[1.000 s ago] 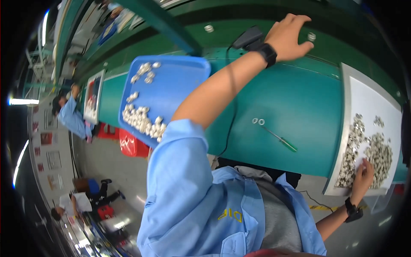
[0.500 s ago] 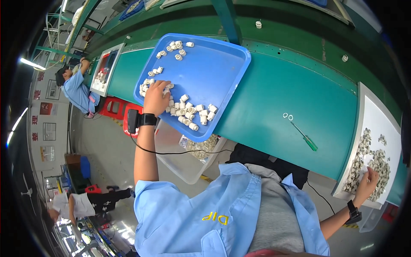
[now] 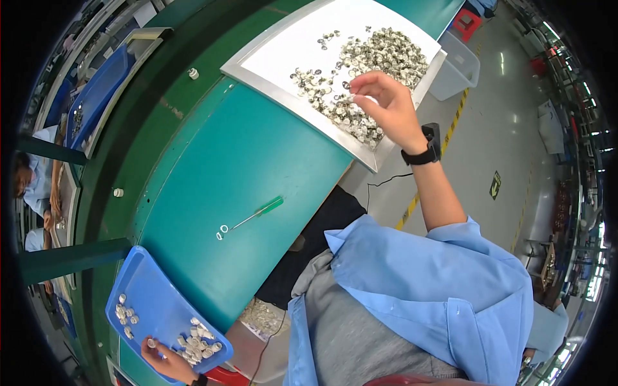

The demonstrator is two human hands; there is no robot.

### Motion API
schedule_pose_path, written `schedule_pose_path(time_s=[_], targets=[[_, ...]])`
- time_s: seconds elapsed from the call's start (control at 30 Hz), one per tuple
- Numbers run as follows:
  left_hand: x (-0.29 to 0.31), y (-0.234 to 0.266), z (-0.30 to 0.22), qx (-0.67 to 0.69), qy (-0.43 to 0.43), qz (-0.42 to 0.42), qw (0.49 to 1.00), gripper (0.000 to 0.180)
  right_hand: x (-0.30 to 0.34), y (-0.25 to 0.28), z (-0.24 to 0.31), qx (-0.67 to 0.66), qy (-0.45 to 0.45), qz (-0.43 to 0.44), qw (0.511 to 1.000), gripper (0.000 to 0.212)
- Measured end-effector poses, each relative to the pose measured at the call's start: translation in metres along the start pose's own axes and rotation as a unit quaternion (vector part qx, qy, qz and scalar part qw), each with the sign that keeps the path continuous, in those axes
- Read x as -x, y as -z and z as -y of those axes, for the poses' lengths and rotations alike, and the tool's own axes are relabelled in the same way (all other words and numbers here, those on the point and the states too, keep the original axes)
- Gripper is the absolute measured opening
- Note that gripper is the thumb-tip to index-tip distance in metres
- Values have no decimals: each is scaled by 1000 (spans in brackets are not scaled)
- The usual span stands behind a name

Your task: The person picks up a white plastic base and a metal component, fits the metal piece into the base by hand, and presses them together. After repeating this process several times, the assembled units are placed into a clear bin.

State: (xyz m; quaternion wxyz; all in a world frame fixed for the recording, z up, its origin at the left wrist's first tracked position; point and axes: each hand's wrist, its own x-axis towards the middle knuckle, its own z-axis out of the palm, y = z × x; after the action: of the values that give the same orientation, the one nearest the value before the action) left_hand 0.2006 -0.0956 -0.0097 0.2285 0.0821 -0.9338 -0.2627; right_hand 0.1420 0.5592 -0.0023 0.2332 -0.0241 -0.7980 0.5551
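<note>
At the lower left my left hand [image 3: 168,364] is inside the blue tray [image 3: 149,281], its fingers curled around a small white plastic cylinder [image 3: 152,343]. Beside it lie more white cylinders [image 3: 196,344] in a pile, and a smaller group [image 3: 122,312] sits farther left. My right hand [image 3: 389,109] hovers over a white board with a raised metal frame [image 3: 293,106]. Its thumb and fingertips are bent toward each other around something tiny that I cannot make out. Below and around it, many small metal-and-white pieces [image 3: 386,55] lie heaped.
A green-handled screwdriver [image 3: 267,206] and two white rings [image 3: 224,229] lie on the green bench. Two white cylinders [image 3: 193,73] stand apart on the green strip behind. A green post [image 3: 77,260] rises next to the blue tray. A clear bin [image 3: 456,64] stands below the framed board.
My view has swung to the right, bringing the framed board to the upper middle and the blue tray to the lower left. The left hand now grips a white cylinder.
</note>
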Motion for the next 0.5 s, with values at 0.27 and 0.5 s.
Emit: schedule_pose_path(time_s=[0.27, 0.5], targets=[[54, -98, -231, 463, 28, 276, 842, 17, 42, -99, 63, -367, 76, 140, 917, 37], [62, -111, -298, 636, 99, 356, 677, 26, 56, -134, 80, -409, 164, 221, 870, 42]])
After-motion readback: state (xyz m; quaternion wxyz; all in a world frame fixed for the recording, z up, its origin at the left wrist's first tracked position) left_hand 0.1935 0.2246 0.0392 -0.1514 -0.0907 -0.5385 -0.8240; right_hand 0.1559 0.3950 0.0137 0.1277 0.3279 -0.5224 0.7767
